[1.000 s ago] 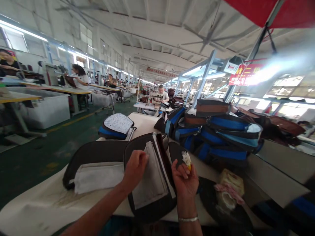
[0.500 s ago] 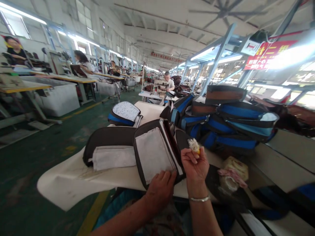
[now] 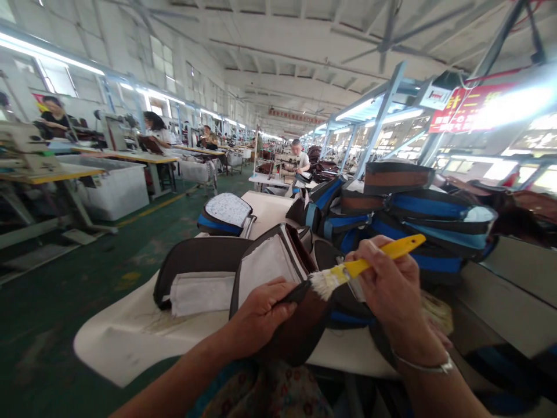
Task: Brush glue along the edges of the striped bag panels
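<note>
My left hand [image 3: 261, 313] grips the near edge of a dark bag panel [image 3: 265, 267] with a white lining, lifting it off the white table [image 3: 130, 342]. In my right hand [image 3: 387, 284] is a yellow-handled brush [image 3: 365, 266]. Its pale bristles point left and touch the panel's edge beside my left fingers. A second dark panel with a white lining [image 3: 195, 278] lies flat to the left.
A pile of blue, black and brown bag parts [image 3: 409, 215] is stacked at the right. A blue piece with a printed lining [image 3: 226, 212] lies farther back. Other people sit at sewing tables [image 3: 126, 157] across a green-floored aisle [image 3: 65, 278].
My left hand slid to the panel's near edge, took hold and raised it. My right hand turned the brush over, so its bristles now meet the panel.
</note>
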Demonstrator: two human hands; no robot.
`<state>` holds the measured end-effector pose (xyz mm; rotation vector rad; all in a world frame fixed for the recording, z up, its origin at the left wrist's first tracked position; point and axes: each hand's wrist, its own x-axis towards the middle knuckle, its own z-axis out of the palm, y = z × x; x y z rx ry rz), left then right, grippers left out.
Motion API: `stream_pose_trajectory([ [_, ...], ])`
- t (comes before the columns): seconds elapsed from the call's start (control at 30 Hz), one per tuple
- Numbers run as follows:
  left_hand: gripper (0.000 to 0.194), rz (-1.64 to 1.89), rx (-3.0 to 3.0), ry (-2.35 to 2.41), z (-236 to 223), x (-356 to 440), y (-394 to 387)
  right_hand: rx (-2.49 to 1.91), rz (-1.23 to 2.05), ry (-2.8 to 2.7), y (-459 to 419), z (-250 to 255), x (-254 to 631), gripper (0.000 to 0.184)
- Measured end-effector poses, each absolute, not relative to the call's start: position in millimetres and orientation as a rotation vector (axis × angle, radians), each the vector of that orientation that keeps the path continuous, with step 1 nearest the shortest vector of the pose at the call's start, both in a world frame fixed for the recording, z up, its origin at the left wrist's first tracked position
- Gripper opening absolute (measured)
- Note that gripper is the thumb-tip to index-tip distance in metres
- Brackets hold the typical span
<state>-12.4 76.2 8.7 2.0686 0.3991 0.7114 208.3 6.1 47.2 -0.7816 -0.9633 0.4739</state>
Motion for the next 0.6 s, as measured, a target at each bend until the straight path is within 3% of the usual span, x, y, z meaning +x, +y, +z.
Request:
stream_pose_trajectory([
  [0.23, 0.020, 0.663, 1.972, 0.421, 1, -23, 80, -1.089, 0.051, -1.386, 16, 55, 211, 0.020],
  [0.33, 0.021, 0.657, 1.948, 0.423, 2, -25, 83, -0.972, 0.057, -1.411, 6, 60, 206, 0.018],
  [0.47, 0.019, 0.659, 1.926, 0.425, 3, -25, 87, -1.142, -0.043, -1.664, 1, 62, 207, 0.020],
  [0.6, 0.020, 0.668, 1.897, 0.439, 2, -25, 90, -1.067, -0.081, -1.483, -6, 58, 214, 0.016],
])
